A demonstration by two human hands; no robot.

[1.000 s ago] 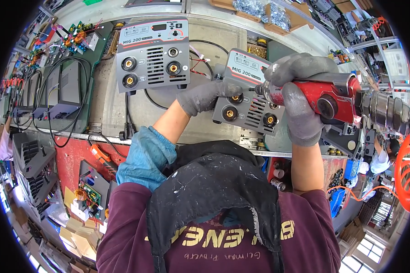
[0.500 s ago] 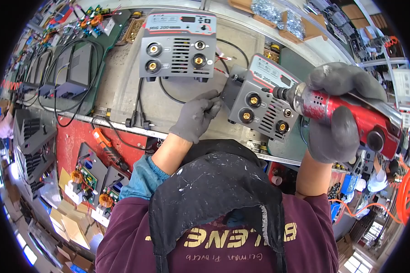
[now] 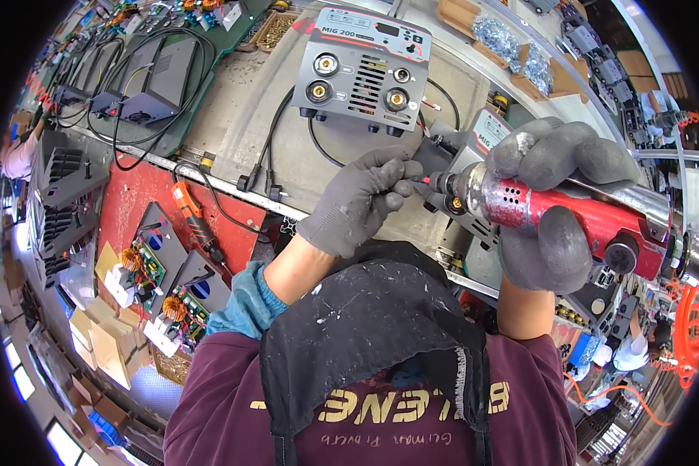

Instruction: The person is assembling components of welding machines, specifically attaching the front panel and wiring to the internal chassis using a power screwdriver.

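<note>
My right hand [image 3: 555, 198], in a grey glove, is wrapped around a red and silver power screwdriver [image 3: 551, 210] that points left. Gloved as well, my left hand [image 3: 361, 198] has its fingertips pinched at the tool's tip, over something too small to make out. Just behind the tip stands a grey welding machine [image 3: 474, 147], mostly hidden by both hands. A second grey welding machine [image 3: 363, 70] with round sockets on its front panel sits farther back on the bench [image 3: 241, 116].
Black cables [image 3: 268, 155] run from the rear machine to the bench edge. Dark housings [image 3: 144, 85] lie at the left. Below the bench, circuit boards [image 3: 155, 272] and an orange-handled tool [image 3: 194, 221] rest on a red surface. Trays of screws [image 3: 505, 43] stand at the back right.
My left hand has left the near machine's front and moved to the screwdriver's tip. The screwdriver has swung in closer, and the view has shifted left.
</note>
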